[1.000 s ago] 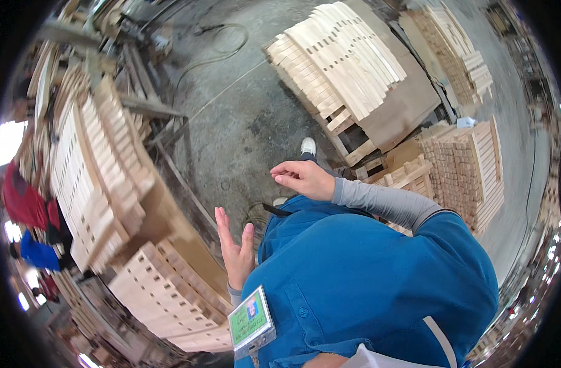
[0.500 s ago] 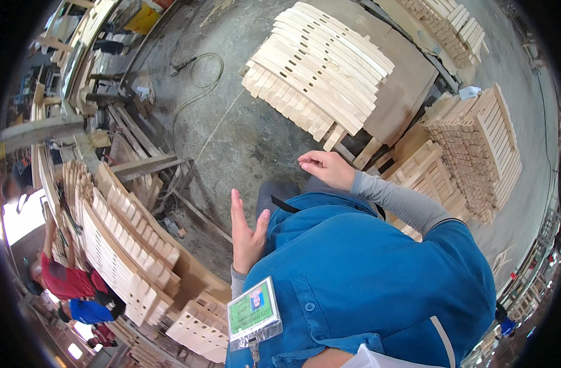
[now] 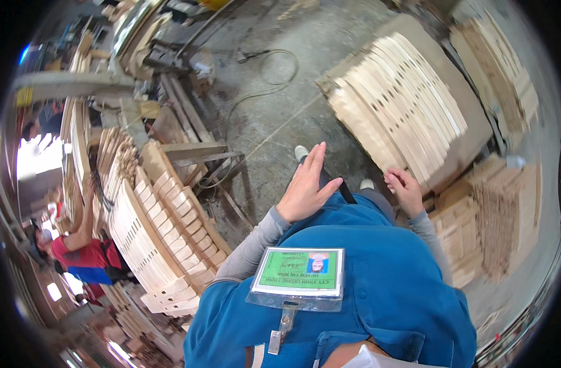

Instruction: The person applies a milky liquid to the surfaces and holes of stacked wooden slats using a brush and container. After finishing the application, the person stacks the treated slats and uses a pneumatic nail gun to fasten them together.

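Note:
My left hand (image 3: 309, 189) is held out in front of my body, palm turned down, its fingers stretched and the thumb apart, with nothing in it. To the right, my right hand (image 3: 405, 191) has its fingers curled, near the front corner of a stack of curved pale wooden slats (image 3: 403, 104) with rows of slots. Whether the fingertips touch a slat or hold anything small cannot be made out. The slats lie side by side in layers on a brown board (image 3: 470, 144).
At left stands another stack of curved slotted slats (image 3: 146, 236), with a person in a red shirt (image 3: 84, 248) beyond it. Piles of wooden pieces (image 3: 507, 214) stand at right. A hose (image 3: 280, 80) loops over the concrete floor near a timber frame (image 3: 194, 150).
My view has turned, so the slat stack sits farther right. My left hand has risen and reached forward; my right hand has come close to the stack's near corner.

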The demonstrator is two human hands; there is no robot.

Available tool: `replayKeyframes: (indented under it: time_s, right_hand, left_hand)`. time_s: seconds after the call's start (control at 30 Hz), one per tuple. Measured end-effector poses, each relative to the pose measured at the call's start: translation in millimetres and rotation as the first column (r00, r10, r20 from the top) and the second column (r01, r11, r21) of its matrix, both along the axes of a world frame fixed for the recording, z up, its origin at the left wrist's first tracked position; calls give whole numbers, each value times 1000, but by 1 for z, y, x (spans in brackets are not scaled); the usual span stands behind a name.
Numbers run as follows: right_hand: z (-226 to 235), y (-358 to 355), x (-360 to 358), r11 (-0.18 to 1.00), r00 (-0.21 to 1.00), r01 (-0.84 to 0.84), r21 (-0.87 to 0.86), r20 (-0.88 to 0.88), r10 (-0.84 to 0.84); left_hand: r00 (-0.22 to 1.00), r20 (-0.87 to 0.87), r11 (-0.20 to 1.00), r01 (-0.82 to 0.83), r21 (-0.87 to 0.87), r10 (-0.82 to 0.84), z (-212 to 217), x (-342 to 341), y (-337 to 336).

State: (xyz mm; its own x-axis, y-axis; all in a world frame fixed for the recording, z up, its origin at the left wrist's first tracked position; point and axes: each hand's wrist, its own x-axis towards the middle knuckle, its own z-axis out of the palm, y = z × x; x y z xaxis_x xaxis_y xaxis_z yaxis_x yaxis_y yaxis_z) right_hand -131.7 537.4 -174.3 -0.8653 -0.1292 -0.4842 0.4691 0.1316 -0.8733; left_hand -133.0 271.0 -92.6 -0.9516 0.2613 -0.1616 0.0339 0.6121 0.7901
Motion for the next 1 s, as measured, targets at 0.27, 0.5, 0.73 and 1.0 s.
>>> replayKeyframes:
  time_s: [0.27, 0.5, 0.73, 1.0]
  right_hand:
    - [20, -183, -92, 942, 949, -314, -117, -54, 310]
    - [32, -291, -165, 727, 732, -681, -92, -55, 679]
    - [12, -363, -223, 325, 328, -944, -50, -64, 943]
    - [21, -442, -259, -93, -90, -996, -17, -134, 987]
  left_hand:
    - [943, -97, 927, -331, -176, 318, 15, -24, -155]
    - [712, -66, 700, -701, -137, 699, 13, 12, -216]
    - [393, 144, 415, -887, -203, 908, 3, 33, -181]
    - [15, 231, 57, -983, -175, 973, 15, 3, -114]
